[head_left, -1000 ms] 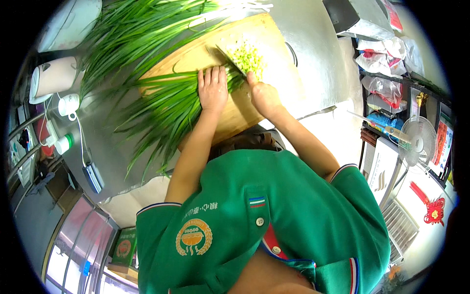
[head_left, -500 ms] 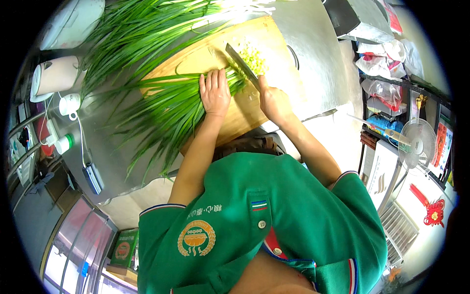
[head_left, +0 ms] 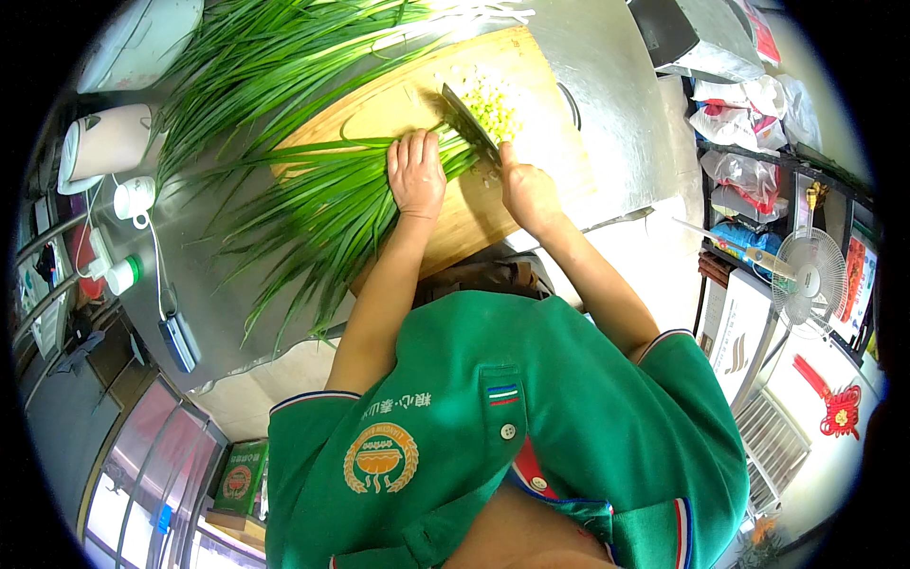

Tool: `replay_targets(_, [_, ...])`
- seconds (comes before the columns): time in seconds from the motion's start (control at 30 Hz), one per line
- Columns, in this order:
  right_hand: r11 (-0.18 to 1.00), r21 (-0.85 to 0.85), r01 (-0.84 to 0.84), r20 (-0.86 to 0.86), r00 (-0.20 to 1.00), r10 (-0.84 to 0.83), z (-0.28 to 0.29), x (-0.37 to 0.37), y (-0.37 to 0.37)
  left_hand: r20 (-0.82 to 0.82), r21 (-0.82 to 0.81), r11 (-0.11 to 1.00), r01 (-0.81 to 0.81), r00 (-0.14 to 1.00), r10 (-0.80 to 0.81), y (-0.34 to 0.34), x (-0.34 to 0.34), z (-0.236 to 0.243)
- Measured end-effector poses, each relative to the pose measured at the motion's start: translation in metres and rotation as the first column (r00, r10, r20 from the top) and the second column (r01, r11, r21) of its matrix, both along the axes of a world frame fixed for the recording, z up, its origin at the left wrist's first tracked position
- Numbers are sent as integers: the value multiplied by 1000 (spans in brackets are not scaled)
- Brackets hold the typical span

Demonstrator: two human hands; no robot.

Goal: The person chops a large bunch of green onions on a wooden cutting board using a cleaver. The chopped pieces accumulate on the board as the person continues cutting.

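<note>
A bunch of green onions [head_left: 318,204] lies across the wooden cutting board [head_left: 474,213], its long leaves hanging over the board's left side. My left hand [head_left: 417,175] holds the bunch down, fingers close together on top near the cut end. In my right hand [head_left: 528,194] is the handle of a kitchen knife [head_left: 468,121]. The dark blade stands at the cut end, just right of my left fingertips, pointing away to the left. Beyond the blade lie small chopped green onion pieces [head_left: 493,106]. The handle is mostly hidden by my fingers.
More whole green onions [head_left: 284,66] are heaped behind the board on the metal table [head_left: 616,133]. At the left stand a pale container [head_left: 114,147], a white cup [head_left: 135,197] and a power bank [head_left: 178,341] with a cable. A fan [head_left: 809,280] and a shelf with bags are at the right.
The knife and my right hand have shifted very slightly, with the blade still beside the cut end. My left hand stays on the bunch.
</note>
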State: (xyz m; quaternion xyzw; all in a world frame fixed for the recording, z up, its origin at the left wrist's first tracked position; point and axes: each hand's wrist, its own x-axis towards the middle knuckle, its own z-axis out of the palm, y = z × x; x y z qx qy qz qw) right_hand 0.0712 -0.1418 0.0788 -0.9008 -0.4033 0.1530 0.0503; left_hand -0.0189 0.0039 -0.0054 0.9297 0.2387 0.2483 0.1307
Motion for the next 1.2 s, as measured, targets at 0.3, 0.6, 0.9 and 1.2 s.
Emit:
replay_targets(0.3, [999,-8,-39,-75,996,38,30,-21,0,-59,24,1000,6,998,-4,-2,-3,0])
replay_targets(0.6, [997,-43,-69,-65,996,66,4,-15,13,-124,59,997,40,992,-32,-1,-1,-1])
replay_targets(0.9, [996,5,-87,-65,994,87,25,-16,7,-126,66,997,26,992,-17,2,0,-1])
replay_targets(1.2, [993,42,-110,35,993,109,-19,-18,25,-131,62,998,29,991,-20,-2,0,0])
